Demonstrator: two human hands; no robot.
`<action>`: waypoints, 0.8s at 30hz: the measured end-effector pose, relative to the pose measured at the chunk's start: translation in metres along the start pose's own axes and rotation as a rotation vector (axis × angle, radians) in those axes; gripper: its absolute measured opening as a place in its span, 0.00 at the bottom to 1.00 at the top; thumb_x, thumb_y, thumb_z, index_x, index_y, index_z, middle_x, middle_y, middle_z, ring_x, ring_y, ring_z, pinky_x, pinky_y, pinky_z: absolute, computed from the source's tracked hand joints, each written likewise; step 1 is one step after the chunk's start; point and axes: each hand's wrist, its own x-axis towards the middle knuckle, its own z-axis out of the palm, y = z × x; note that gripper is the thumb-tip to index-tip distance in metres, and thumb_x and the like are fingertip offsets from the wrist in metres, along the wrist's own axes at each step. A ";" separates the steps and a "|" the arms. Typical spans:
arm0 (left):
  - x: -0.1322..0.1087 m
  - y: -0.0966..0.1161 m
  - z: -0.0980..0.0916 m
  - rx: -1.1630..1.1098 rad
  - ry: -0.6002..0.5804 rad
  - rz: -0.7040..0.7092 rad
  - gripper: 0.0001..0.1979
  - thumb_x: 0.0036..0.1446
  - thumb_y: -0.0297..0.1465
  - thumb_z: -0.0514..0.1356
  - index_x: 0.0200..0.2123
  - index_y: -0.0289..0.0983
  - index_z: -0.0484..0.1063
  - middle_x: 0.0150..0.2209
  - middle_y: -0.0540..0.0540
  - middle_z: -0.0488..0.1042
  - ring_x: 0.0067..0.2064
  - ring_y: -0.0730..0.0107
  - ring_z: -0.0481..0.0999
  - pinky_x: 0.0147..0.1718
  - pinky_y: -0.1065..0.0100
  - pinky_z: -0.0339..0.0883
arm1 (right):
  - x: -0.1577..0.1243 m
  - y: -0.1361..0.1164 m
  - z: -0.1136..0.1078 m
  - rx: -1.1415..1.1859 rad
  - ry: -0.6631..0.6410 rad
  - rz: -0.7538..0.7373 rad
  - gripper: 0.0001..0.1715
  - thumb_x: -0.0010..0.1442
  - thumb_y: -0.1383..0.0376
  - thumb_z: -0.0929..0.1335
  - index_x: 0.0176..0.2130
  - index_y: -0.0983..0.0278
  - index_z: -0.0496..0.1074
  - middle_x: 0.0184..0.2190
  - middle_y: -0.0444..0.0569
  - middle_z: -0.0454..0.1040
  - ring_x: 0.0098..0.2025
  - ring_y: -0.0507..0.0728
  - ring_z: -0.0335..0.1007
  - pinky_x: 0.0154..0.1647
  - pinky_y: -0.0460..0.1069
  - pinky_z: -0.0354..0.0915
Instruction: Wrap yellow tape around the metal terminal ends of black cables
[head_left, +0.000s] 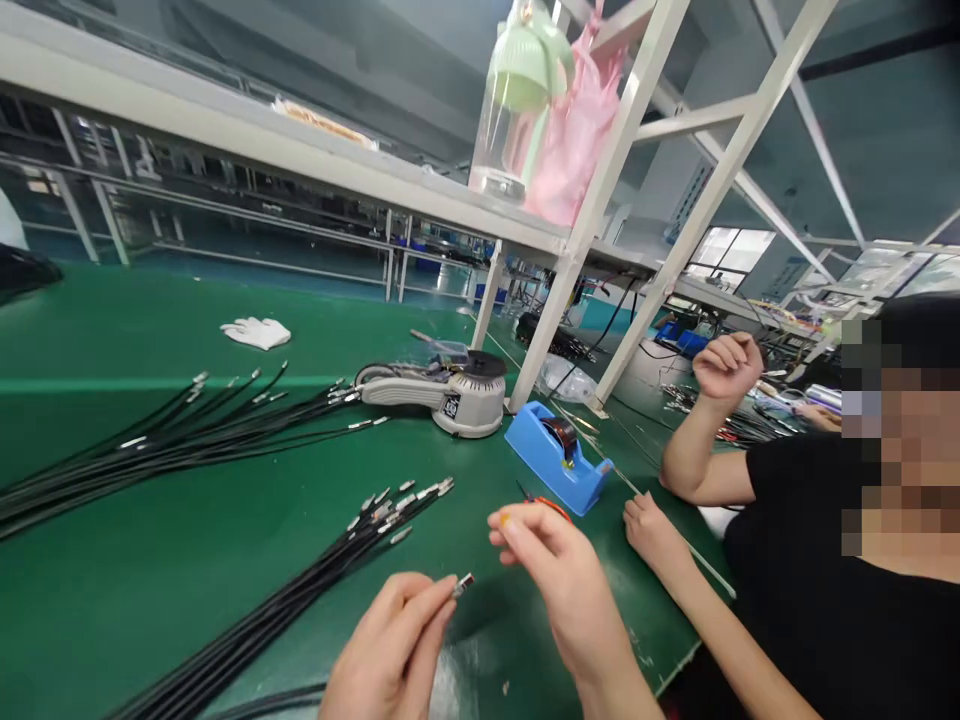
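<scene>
My left hand (pixel 397 640) is closed in a pinch on a cable, whose silver connector end (pixel 464 585) sticks out past the fingertips. Just right of it, my right hand (pixel 559 575) pinches a small amber piece of tape (pixel 505 519) between thumb and forefinger. The two hands are apart. Beyond my right hand stands a blue tape dispenser (pixel 529 436) with a dark amber roll (pixel 559 436). Orange-handled scissors (pixel 553 506) lie partly hidden behind that hand. To the left rests a bundle of black cables (pixel 300 590) with silver connectors.
A second cable bundle (pixel 187 440) lies farther left on the green table (pixel 420 330). Behind are a grey round tape machine (pixel 476 400) and a white glove (pixel 257 332). A white shelf post (pixel 559 310) rises nearby. At right sits a co-worker (pixel 810 540), one hand raised.
</scene>
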 end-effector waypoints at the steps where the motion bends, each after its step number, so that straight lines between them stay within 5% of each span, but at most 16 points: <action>1: 0.000 0.003 -0.001 0.010 -0.025 -0.025 0.11 0.61 0.31 0.54 0.45 0.42 0.72 0.34 0.50 0.74 0.34 0.76 0.76 0.34 0.80 0.70 | -0.018 0.009 -0.006 -0.031 0.026 0.011 0.19 0.51 0.51 0.72 0.31 0.65 0.76 0.37 0.52 0.77 0.39 0.57 0.71 0.39 0.49 0.66; 6: -0.002 0.013 0.001 0.082 -0.002 -0.094 0.08 0.60 0.33 0.55 0.41 0.41 0.72 0.33 0.51 0.76 0.33 0.75 0.77 0.33 0.78 0.71 | -0.056 0.038 -0.001 0.033 -0.014 0.121 0.24 0.47 0.47 0.72 0.28 0.66 0.75 0.38 0.56 0.77 0.38 0.61 0.72 0.38 0.52 0.68; 14: -0.001 0.013 -0.001 0.092 -0.072 0.041 0.07 0.61 0.28 0.53 0.37 0.40 0.71 0.35 0.50 0.76 0.36 0.74 0.77 0.36 0.76 0.71 | -0.056 0.036 0.010 0.125 -0.011 0.109 0.16 0.50 0.54 0.72 0.28 0.66 0.74 0.35 0.53 0.78 0.33 0.56 0.71 0.36 0.50 0.68; 24: -0.002 0.016 -0.003 0.093 -0.018 0.083 0.05 0.61 0.27 0.54 0.37 0.40 0.69 0.32 0.52 0.76 0.33 0.76 0.76 0.35 0.77 0.69 | -0.054 0.032 0.012 0.068 -0.027 0.108 0.12 0.52 0.60 0.71 0.25 0.66 0.72 0.25 0.48 0.75 0.29 0.54 0.69 0.34 0.48 0.65</action>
